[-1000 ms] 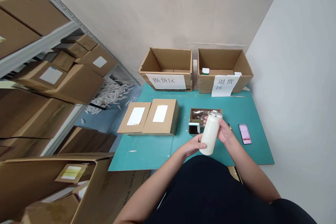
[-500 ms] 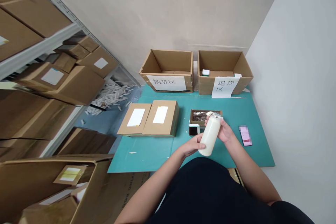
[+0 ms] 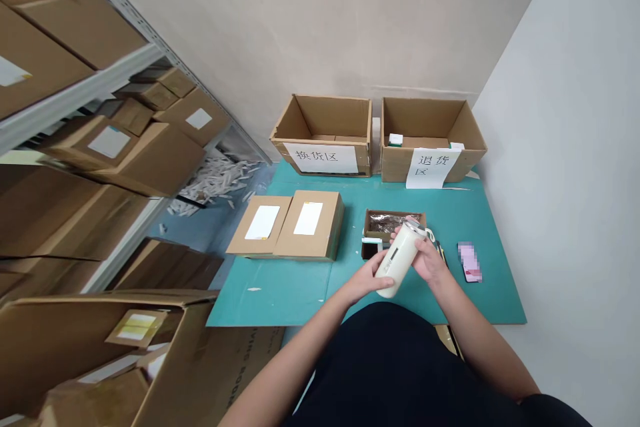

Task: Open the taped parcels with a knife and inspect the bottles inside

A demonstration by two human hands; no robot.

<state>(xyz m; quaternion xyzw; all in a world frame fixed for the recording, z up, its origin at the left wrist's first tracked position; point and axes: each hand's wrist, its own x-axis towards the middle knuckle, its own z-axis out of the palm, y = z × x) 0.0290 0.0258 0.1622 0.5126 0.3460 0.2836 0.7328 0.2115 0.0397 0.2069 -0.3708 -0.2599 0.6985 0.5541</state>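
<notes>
A cream-white bottle [image 3: 399, 261] with a silvery lid and a small loop is tilted above the front of the green table [image 3: 290, 290]. My left hand [image 3: 369, 277] grips its lower part, thumb across the front. Around the upper part, near the lid, my right hand [image 3: 426, 259] is closed on it. Dark lettering shows on the bottle's side. Just behind it lies an open small carton [image 3: 371, 221] with clear plastic wrap inside, and a small dark open box [image 3: 371, 250] with a pale edge stands beside that carton.
Two open labelled cartons [image 3: 333, 107] [image 3: 425, 107] stand at the table's back. Closed boxes [image 3: 313, 240] lie at the left, a phone [image 3: 469, 261] at the right. Shelves with cartons [image 3: 175, 160] and a large open carton [image 3: 187, 347] are farther left.
The bottle has been turned in my hands, so its lettering now shows and its loop points right. The view has shifted slightly.
</notes>
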